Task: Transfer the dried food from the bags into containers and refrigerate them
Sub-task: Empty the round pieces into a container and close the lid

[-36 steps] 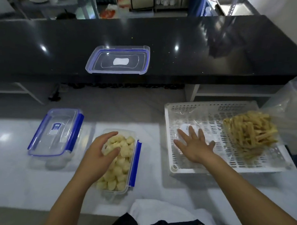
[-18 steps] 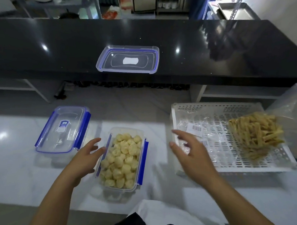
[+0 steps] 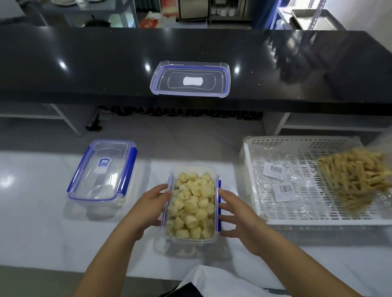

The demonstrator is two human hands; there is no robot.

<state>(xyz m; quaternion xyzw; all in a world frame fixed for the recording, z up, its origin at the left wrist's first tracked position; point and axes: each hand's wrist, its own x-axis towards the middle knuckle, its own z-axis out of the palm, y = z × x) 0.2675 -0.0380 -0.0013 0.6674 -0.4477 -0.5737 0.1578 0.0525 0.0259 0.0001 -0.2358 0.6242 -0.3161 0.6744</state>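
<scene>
Now my left hand (image 3: 151, 206) and my right hand (image 3: 238, 219) sit on either long side of the open container (image 3: 190, 236), fingers fairly straight and laid against its walls and blue clips — pressing it between them, none of them curled under it as far as I can see. It stands on the white counter (image 3: 29, 231), near me and about in the middle, and it is filled close to the rim with pale, round, puffy dried pieces (image 3: 191, 206).

To the left, well apart, stands a second clear container (image 3: 103, 173) with its blue-clipped lid on; I can see nothing inside it. Far beyond, on the black raised counter (image 3: 82, 60), a loose lid (image 3: 190, 79) lies flat with a white label at its middle.

To the right, just beside my right hand, is a white perforated tray (image 3: 299, 218). On its near-left part lies a flattened clear bag (image 3: 285, 192) with two barcode stickers, and on its far-right part sits a bag of yellow dried strips (image 3: 355, 177), its clear plastic rising past the right edge of view.
</scene>
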